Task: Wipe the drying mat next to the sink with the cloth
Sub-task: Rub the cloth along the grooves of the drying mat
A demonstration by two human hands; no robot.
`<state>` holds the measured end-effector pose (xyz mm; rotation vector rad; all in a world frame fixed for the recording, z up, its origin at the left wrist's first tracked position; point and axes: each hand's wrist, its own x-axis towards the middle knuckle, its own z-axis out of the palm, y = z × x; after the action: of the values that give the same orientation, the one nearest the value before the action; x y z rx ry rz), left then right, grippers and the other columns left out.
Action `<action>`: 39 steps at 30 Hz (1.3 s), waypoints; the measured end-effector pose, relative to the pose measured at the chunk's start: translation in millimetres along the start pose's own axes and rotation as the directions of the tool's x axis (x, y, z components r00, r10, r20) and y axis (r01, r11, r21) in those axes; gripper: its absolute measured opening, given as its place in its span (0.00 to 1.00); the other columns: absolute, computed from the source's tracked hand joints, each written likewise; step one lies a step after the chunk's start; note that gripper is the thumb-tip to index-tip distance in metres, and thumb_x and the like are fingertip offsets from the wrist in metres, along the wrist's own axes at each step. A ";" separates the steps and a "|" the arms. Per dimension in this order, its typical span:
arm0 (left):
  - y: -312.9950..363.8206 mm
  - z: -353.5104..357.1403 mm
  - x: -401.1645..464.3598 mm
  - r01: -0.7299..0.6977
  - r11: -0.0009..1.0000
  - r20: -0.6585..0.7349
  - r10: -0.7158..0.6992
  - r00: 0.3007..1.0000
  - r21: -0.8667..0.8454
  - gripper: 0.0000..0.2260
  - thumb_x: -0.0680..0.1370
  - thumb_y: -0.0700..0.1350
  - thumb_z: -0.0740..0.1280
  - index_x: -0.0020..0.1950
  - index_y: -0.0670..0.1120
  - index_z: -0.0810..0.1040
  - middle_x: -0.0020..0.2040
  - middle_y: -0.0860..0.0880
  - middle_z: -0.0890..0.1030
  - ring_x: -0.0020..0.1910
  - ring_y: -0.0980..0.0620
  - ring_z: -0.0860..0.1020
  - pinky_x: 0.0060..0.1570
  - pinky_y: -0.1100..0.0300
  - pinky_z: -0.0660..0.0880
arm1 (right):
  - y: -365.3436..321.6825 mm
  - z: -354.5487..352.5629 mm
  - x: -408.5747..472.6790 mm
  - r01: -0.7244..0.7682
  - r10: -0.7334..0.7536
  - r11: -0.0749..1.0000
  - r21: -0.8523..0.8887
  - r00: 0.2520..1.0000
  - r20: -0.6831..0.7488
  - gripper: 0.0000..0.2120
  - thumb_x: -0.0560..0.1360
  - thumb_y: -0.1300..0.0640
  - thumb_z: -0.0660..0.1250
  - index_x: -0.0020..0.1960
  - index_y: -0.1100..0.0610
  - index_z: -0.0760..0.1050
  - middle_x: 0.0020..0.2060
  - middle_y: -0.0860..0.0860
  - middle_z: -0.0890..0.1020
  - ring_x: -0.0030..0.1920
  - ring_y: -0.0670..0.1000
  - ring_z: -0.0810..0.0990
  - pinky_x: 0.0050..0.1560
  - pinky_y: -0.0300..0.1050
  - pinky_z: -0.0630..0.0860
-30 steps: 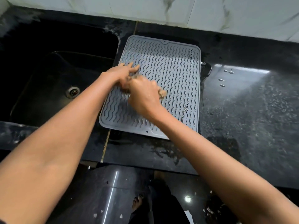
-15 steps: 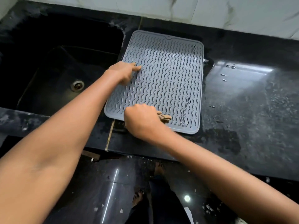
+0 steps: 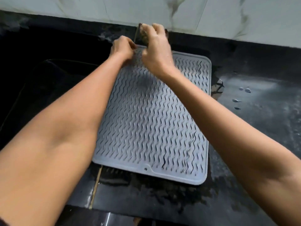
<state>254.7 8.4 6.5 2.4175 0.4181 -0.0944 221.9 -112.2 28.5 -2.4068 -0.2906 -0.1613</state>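
Overhead, head view only: grey drying mat [image 3: 146, 124] with wavy ribs lies flat on the black countertop [image 3: 260, 136], just beside the dark sink [image 3: 48, 75], which sits at 9 o'clock of it. Both forearms cross the mat and hide its far left corner. Left hand [image 3: 122, 48] rests at the mat's far edge, about 11 o'clock, fingers curled together; whether they pinch the edge cannot be told, blurred. Right hand [image 3: 156, 46] is at 12 o'clock, closed around a brownish cloth [image 3: 144, 35] that shows only as a bunched bit past the knuckles, over the strip of counter between mat and tiled wall [image 3: 211, 15]. Water droplets [image 3: 244, 90] sit on the counter at 3 o'clock of the mat. Wet patches darken the counter along the mat's near edge, 6 o'clock.
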 end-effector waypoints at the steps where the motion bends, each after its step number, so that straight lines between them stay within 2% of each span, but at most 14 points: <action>1: 1.6 2.6 12.1 0.041 0.999 -0.019 -0.041 0.999 -0.028 0.11 0.77 0.40 0.65 0.57 0.47 0.82 0.60 0.44 0.81 0.61 0.47 0.79 0.62 0.59 0.73 | 7.4 14.5 8.1 -0.029 0.032 0.999 -0.029 0.996 0.086 0.30 0.72 0.67 0.60 0.74 0.58 0.60 0.74 0.60 0.60 0.73 0.60 0.61 0.71 0.57 0.64; 4: -1.4 8.1 36.6 0.155 0.980 -0.098 -0.167 0.981 -0.122 0.07 0.78 0.42 0.66 0.49 0.47 0.84 0.58 0.46 0.83 0.57 0.49 0.80 0.55 0.66 0.74 | 30.5 52.2 17.0 -0.030 0.139 0.953 -0.300 0.927 0.349 0.34 0.76 0.54 0.59 0.77 0.54 0.48 0.78 0.57 0.47 0.77 0.59 0.41 0.73 0.68 0.43; 6: -3.5 11.7 52.9 0.194 0.975 -0.099 -0.205 0.974 -0.103 0.05 0.76 0.43 0.68 0.48 0.45 0.84 0.55 0.46 0.84 0.54 0.47 0.81 0.54 0.61 0.78 | 40.2 66.2 22.5 0.021 0.111 0.940 -0.341 0.925 0.363 0.33 0.75 0.51 0.56 0.77 0.54 0.48 0.78 0.57 0.47 0.77 0.59 0.39 0.72 0.69 0.38; 9: -1.7 11.6 60.6 0.249 0.957 -0.042 -0.258 0.965 -0.149 0.10 0.72 0.38 0.73 0.52 0.40 0.83 0.52 0.44 0.84 0.50 0.45 0.83 0.46 0.52 0.82 | 36.0 66.4 21.2 0.051 0.054 0.948 -0.315 0.947 0.317 0.32 0.74 0.55 0.57 0.76 0.59 0.54 0.76 0.58 0.56 0.77 0.59 0.48 0.73 0.67 0.47; 12: 2.4 8.6 62.3 0.267 0.945 0.006 -0.271 0.963 -0.187 0.12 0.68 0.36 0.76 0.51 0.37 0.83 0.48 0.42 0.84 0.44 0.45 0.84 0.44 0.50 0.82 | 22.8 50.9 6.8 0.157 -0.040 0.902 -0.402 0.958 0.284 0.22 0.73 0.59 0.59 0.67 0.58 0.68 0.67 0.57 0.72 0.69 0.59 0.66 0.64 0.61 0.64; 17: 7.2 6.1 67.0 0.304 0.932 0.106 -0.288 0.952 -0.198 0.12 0.72 0.35 0.72 0.54 0.33 0.80 0.46 0.40 0.84 0.34 0.48 0.83 0.35 0.56 0.82 | -7.5 20.4 -58.5 0.302 -0.137 0.894 -0.332 0.887 0.441 0.11 0.75 0.60 0.60 0.53 0.54 0.79 0.46 0.55 0.82 0.51 0.59 0.79 0.49 0.49 0.68; 20: 1.6 1.5 70.4 0.308 0.929 0.123 -0.288 0.950 -0.206 0.17 0.71 0.37 0.73 0.58 0.35 0.78 0.52 0.40 0.83 0.45 0.47 0.84 0.46 0.54 0.82 | -26.3 8.7 -24.0 0.034 0.039 0.988 -0.152 0.892 0.451 0.10 0.74 0.56 0.63 0.54 0.53 0.77 0.47 0.53 0.81 0.50 0.55 0.80 0.49 0.49 0.75; 23: -1.8 -2.7 71.6 0.297 0.925 0.097 -0.282 0.955 -0.237 0.16 0.74 0.44 0.70 0.61 0.43 0.76 0.64 0.46 0.78 0.61 0.49 0.78 0.61 0.56 0.75 | -27.0 20.6 22.2 -0.046 0.062 0.992 -0.116 0.989 0.135 0.13 0.73 0.58 0.60 0.56 0.54 0.77 0.52 0.54 0.81 0.54 0.56 0.77 0.50 0.51 0.69; 25: -2.3 -3.0 66.8 0.301 0.908 0.093 -0.286 0.954 -0.292 0.03 0.77 0.42 0.67 0.49 0.45 0.76 0.56 0.51 0.79 0.53 0.55 0.78 0.50 0.66 0.77 | -15.8 43.2 27.8 -0.035 0.088 0.969 -0.244 0.974 0.210 0.18 0.76 0.60 0.58 0.65 0.56 0.72 0.64 0.57 0.75 0.67 0.59 0.69 0.61 0.59 0.65; 27: -3.1 3.5 65.9 0.343 0.859 0.171 -0.299 0.939 -0.381 0.06 0.77 0.38 0.66 0.54 0.42 0.77 0.51 0.48 0.82 0.42 0.56 0.80 0.32 0.68 0.78 | -3.4 69.5 18.9 -0.027 0.169 0.925 -0.379 0.923 0.346 0.26 0.77 0.59 0.57 0.74 0.59 0.58 0.75 0.58 0.59 0.76 0.59 0.52 0.70 0.66 0.55; 28: -4.1 6.9 67.7 0.344 0.850 0.186 -0.292 0.938 -0.400 0.10 0.78 0.38 0.65 0.58 0.40 0.76 0.51 0.47 0.82 0.41 0.56 0.81 0.31 0.67 0.78 | -0.7 78.2 15.6 -0.026 0.173 0.911 -0.411 0.930 0.325 0.29 0.76 0.59 0.58 0.76 0.59 0.54 0.76 0.57 0.56 0.76 0.59 0.50 0.71 0.67 0.54; 31: -5.5 9.0 66.8 0.350 0.804 0.150 -0.318 0.936 -0.481 0.11 0.79 0.39 0.63 0.60 0.38 0.74 0.53 0.44 0.82 0.46 0.53 0.82 0.37 0.65 0.80 | -4.0 81.1 7.5 0.007 0.076 0.933 -0.361 0.974 0.214 0.23 0.74 0.59 0.62 0.69 0.56 0.67 0.70 0.55 0.68 0.71 0.57 0.61 0.66 0.63 0.61; 33: -3.8 10.4 67.7 0.325 0.843 0.131 -0.298 0.946 -0.428 0.07 0.76 0.37 0.68 0.54 0.40 0.77 0.51 0.46 0.82 0.43 0.55 0.82 0.35 0.65 0.79 | -5.7 71.3 -8.7 0.084 -0.011 0.942 -0.326 0.976 0.219 0.18 0.73 0.62 0.62 0.62 0.55 0.74 0.64 0.54 0.75 0.67 0.57 0.65 0.61 0.60 0.63; 39: -3.8 8.3 65.1 0.293 0.890 0.101 -0.275 0.956 -0.349 0.17 0.71 0.37 0.74 0.58 0.40 0.78 0.49 0.47 0.83 0.40 0.56 0.82 0.30 0.65 0.79 | -12.9 41.5 -49.3 0.105 -0.023 0.985 -0.133 0.859 0.511 0.14 0.72 0.61 0.64 0.57 0.54 0.79 0.56 0.52 0.81 0.62 0.55 0.73 0.59 0.57 0.70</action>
<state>315.4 23.6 -13.7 1.9753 0.7027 -0.1878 172.5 -83.5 -4.0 -2.5642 -0.6199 0.4511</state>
